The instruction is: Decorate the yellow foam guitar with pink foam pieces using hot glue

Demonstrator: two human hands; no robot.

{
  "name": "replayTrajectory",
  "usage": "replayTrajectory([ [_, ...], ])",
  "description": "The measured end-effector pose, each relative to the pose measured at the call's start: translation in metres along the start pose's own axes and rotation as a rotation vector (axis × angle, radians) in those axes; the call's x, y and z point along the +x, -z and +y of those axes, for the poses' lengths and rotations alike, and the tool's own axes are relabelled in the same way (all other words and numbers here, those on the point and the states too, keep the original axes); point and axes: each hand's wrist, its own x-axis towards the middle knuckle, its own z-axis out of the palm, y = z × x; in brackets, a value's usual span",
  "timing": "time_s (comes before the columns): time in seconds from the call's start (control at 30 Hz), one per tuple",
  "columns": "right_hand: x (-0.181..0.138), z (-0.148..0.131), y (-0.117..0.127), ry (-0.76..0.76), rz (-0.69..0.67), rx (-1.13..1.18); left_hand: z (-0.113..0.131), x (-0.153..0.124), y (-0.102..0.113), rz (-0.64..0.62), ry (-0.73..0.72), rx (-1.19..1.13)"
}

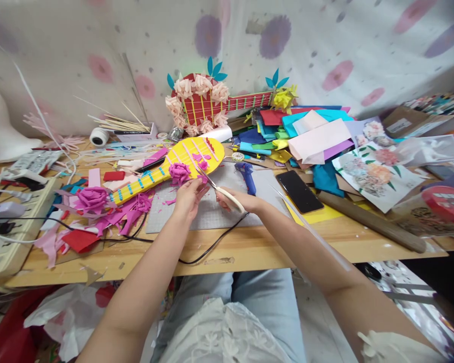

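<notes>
My right hand (239,200) is closed on a pair of cream-handled scissors (220,190), whose blades point up and left toward a small pink foam piece (203,165). My left hand (189,197) pinches that pink piece at its lower edge, just in front of a yellow foam guitar (174,169) with pink strips, blue frets and a magenta foam rose (179,173). Both hands work over a grey cutting mat (212,212) on the wooden table (245,247).
A blue glue gun (247,175) and black phone (298,191) lie right of the mat. Stacked coloured foam sheets (306,133), flower prints (378,174) and a red guitar model (208,106) sit behind. Pink scraps, another rose (91,197) and a power strip (11,222) lie left. A black cable (215,247) crosses the table's front.
</notes>
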Motion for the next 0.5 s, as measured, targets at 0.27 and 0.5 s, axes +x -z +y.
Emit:
replayTrajectory([
  [0.27,0.0008,0.0006,0.0010,-0.017,-0.013,0.095,-0.0002,0.0027,0.0023,-0.008,-0.002,0.000],
  [0.5,0.0009,0.0023,0.0035,-0.064,-0.023,0.127,0.0003,0.0026,0.0033,-0.007,0.012,0.017],
])
